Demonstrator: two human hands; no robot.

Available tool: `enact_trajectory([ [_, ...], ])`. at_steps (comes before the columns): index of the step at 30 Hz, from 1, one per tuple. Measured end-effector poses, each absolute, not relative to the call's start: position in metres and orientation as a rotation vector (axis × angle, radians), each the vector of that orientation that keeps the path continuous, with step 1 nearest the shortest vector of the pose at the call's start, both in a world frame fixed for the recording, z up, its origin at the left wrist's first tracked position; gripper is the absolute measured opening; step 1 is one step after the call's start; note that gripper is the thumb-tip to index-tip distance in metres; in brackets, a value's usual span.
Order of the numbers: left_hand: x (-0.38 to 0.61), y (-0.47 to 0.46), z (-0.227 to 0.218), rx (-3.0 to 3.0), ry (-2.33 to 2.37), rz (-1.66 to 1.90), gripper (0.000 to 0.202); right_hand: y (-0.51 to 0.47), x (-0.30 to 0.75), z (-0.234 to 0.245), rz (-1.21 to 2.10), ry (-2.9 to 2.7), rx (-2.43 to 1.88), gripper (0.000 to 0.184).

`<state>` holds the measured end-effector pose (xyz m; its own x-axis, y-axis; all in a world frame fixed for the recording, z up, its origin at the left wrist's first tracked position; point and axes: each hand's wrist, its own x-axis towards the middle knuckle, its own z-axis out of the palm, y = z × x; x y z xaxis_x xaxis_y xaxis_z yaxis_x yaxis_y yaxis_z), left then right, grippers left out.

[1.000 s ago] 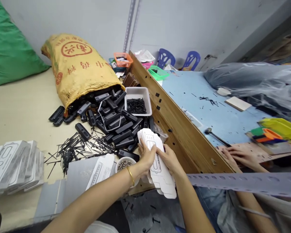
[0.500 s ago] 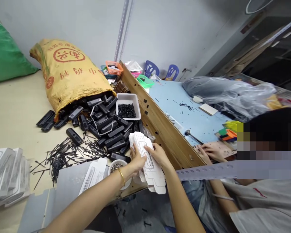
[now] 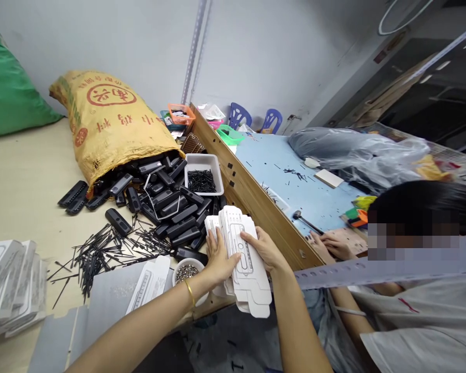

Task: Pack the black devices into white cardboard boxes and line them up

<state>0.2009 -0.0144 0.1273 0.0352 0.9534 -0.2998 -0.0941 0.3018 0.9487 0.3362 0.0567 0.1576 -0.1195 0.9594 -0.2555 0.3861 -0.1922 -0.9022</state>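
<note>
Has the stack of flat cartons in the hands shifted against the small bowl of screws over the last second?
Barely. The stack of flat cartons stays just right of the small bowl, held by the left hand and right hand.

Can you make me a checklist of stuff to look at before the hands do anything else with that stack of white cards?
1. Left hand has a grip on the stack of flat white cards: ok.
2. Right hand holds the same stack from the other side: ok.
3. Cards lined up evenly: not ok, the edges are fanned out.
4. Stack resting on the table: not ok, its lower end hangs past the edge.
5. Small bowl of metal bits out of the way: cannot tell, it sits right under the left wrist.
6. Co-worker's hands kept apart: ok, they are beyond the wooden divider.
</note>
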Motion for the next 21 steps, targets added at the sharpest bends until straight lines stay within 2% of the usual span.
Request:
enact_trajectory([
  [4,0.16,-0.038,0.157,1.088,1.048,1.262,0.085,0.029,0.292,0.182,1.306,-1.378,-1.219,0.046],
  [7,0.11,-0.074,0.164,1.147,1.05,1.411,0.071,-0.009,0.235,0.175,1.265,-1.35,-0.977,0.047],
  [9,0.078,-0.103,0.152,1.17,1.128,1.431,0.066,-0.037,0.2,0.154,1.266,-1.386,-0.912,0.044],
  [15,0.027,-0.154,0.077,0.961,1.286,1.431,0.074,-0.091,0.152,0.074,1.135,-1.798,-0.795,0.047],
  [18,0.022,-0.155,0.058,0.906,1.262,1.524,0.07,-0.096,0.149,0.062,1.055,-1.954,-0.732,0.049],
  [21,0.02,-0.154,0.052,0.802,1.259,1.564,0.068,-0.095,0.149,0.062,1.046,-2.023,-0.686,0.042],
])
